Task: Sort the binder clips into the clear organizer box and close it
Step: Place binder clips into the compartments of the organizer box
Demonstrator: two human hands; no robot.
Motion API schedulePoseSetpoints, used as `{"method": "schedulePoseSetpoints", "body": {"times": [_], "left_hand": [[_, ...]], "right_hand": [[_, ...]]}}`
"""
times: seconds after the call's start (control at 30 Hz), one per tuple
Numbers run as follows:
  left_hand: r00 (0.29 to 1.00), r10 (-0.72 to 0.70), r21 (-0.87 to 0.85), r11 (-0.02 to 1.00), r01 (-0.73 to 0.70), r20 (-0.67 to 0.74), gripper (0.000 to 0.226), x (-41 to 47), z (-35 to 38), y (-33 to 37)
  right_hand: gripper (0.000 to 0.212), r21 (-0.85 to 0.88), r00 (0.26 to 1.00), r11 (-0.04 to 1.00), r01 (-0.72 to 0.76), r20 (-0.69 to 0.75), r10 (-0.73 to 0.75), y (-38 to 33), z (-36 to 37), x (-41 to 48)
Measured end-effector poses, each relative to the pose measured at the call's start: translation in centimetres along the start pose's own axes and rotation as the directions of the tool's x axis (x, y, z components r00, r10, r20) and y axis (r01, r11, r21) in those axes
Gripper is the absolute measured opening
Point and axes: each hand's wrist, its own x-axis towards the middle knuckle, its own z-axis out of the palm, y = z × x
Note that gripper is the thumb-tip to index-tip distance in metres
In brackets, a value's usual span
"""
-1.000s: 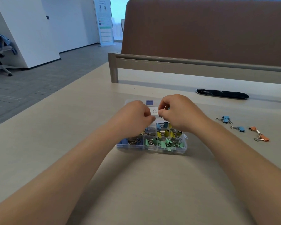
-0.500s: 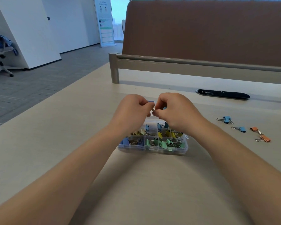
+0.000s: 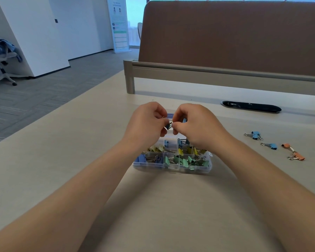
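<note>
The clear organizer box [image 3: 173, 168] lies open on the table, its compartments filled with blue, yellow and green binder clips. Above its far half, my left hand [image 3: 146, 124] and my right hand [image 3: 193, 124] meet and pinch one small blue binder clip [image 3: 168, 126] between their fingertips. The box's lid is mostly hidden behind my hands. Loose on the table to the right lie two blue clips [image 3: 255, 135] [image 3: 271, 146] and two orange clips [image 3: 286, 146] [image 3: 298, 156].
A brown desk divider [image 3: 225, 42] on a grey rail closes off the far side of the table. A black cable slot [image 3: 251, 106] sits in the tabletop behind the box. The table's left edge drops to the floor; an office chair [image 3: 0, 57] stands far left.
Both hands have risen slightly over the box and kept working the small clip between their fingertips. The box and the loose clips have stayed put.
</note>
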Motion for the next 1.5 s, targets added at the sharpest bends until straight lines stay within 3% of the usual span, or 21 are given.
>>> {"method": "schedulePoseSetpoints", "body": {"times": [0.17, 0.33, 0.5, 0.6, 0.97, 1.17, 1.5], "left_hand": [[0.998, -0.023, -0.077, 0.997, 0.027, 0.05, 0.015, -0.2, -0.1, 0.4], [0.998, 0.021, 0.046, 0.999, -0.023, 0.056, 0.02, 0.1, 0.1, 0.1], [0.992, 0.069, 0.154, 0.984, -0.086, 0.11, 0.014, 0.3, 0.0, -0.3], [0.987, 0.081, 0.158, 0.982, -0.102, 0.135, 0.007, 0.2, 0.0, -0.2], [0.99, 0.009, 0.155, 0.987, -0.03, 0.138, 0.005, 0.3, -0.4, -0.4], [0.989, -0.004, 0.254, 0.967, -0.034, 0.147, 0.006, 0.5, 0.0, -0.6], [0.982, -0.022, 0.364, 0.93, -0.049, 0.188, 0.005, 0.3, 0.4, -0.5]], "right_hand": [[0.004, -0.002, 1.0, 1.0, -0.004, -0.011, 0.004, 0.2, 0.0, 0.0], [0.003, -0.018, 1.0, 1.0, -0.002, -0.004, 0.002, 0.2, 0.2, 0.1], [0.01, -0.013, 1.0, 1.0, -0.016, -0.02, 0.016, 0.4, 0.2, 0.1], [0.004, -0.053, 1.0, 0.999, -0.012, -0.003, 0.012, 0.5, 0.2, 0.1], [0.014, -0.005, 0.996, 0.996, -0.085, 0.021, 0.085, 0.3, -0.2, 0.1], [0.01, -0.015, 0.982, 0.982, -0.186, 0.034, 0.186, 0.2, -0.4, 0.0], [0.019, -0.003, 0.975, 0.976, -0.22, -0.027, 0.219, 0.7, -0.4, 0.2]]}}
